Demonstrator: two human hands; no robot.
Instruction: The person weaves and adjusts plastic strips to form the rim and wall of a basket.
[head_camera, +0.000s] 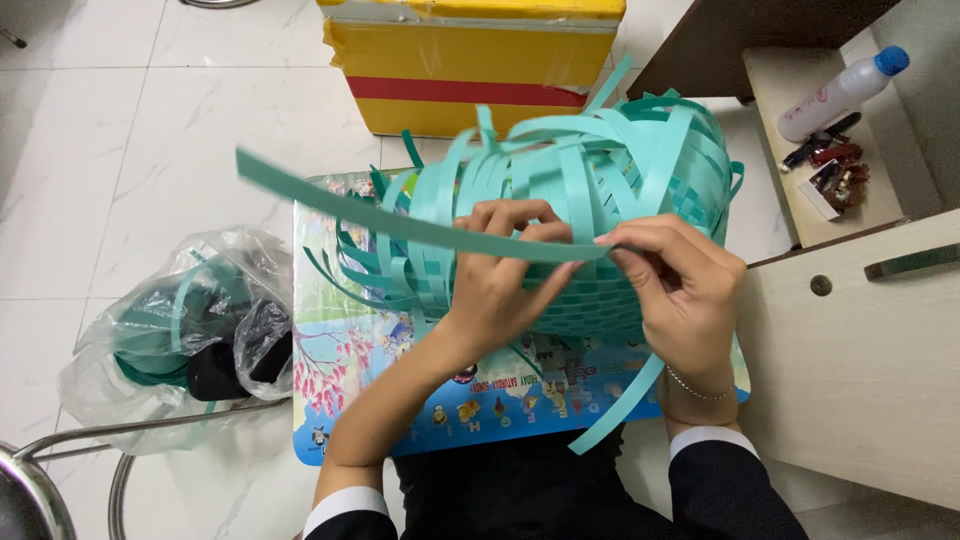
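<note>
Hands (500, 275) pinch strip (400, 222) (above basket (600, 200)).

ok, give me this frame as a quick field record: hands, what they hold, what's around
left hand: grips a long teal strip
right hand: pinches the same strip at its end
work piece: half-woven teal basket, loose strips sticking up
under it: colourful printed board on the lap
left side: plastic bag on the tiled floor
top: yellow box
right: white bottle on a shelf
</note>
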